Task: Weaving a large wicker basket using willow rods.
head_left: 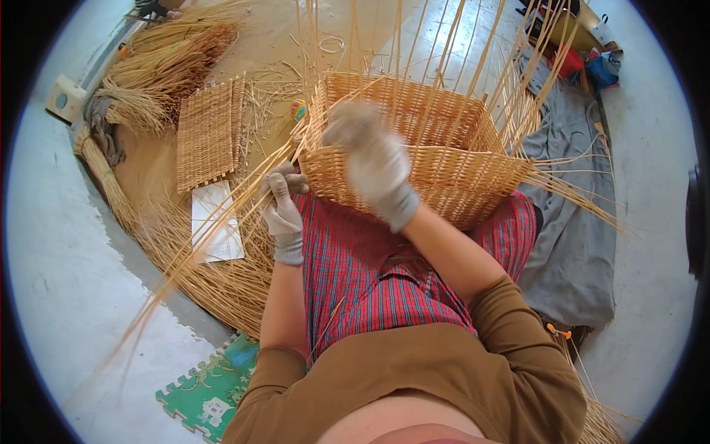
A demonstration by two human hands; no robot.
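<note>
A rectangular wicker basket [444, 181], partly woven, rests on my lap, with long uprights rising from its far side. My left hand [282, 211], in a whitish work glove, is closed around several long willow rods [185, 255] at the basket's left corner. They trail off toward the lower left. My right hand [376, 163], gloved as well, is over the basket's near wall toward its left end. Motion smears its fingers, so whether they hold anything is not visible.
Flat woven panels [207, 137] lie at the left beside a white sheet of paper [216, 222]. Bundles of rods [174, 59] stretch along the far left. Grey cloth [573, 237] covers the floor at the right. A green foam mat [200, 396] lies at the lower left.
</note>
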